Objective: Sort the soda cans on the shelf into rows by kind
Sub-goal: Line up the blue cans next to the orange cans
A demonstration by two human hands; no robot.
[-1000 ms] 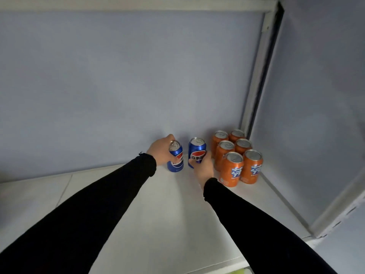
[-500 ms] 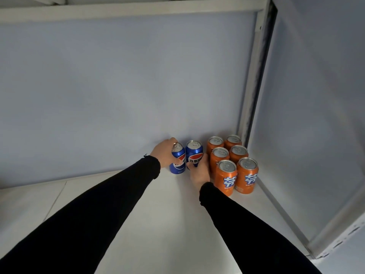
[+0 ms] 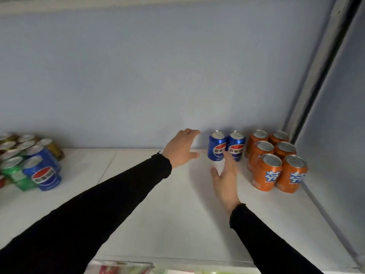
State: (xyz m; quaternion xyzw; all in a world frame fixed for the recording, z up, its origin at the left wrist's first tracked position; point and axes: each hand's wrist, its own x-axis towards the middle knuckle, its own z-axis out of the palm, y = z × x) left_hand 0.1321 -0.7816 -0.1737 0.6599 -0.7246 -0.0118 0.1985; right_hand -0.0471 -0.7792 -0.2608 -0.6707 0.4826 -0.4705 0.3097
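The white shelf [image 3: 150, 218] carries three groups of cans. At nine o'clock sits a mixed cluster of cans [image 3: 25, 161], blue Pepsi and green among them. At two o'clock six orange soda cans [image 3: 276, 161] stand upright in two rows by the side wall. Just left of them, two blue Pepsi cans [image 3: 226, 146] stand touching against the back wall. The left hand [image 3: 182, 148] hovers beside them, fingers spread, grasping nothing; the right hand [image 3: 226, 181] lies loose in front, empty.
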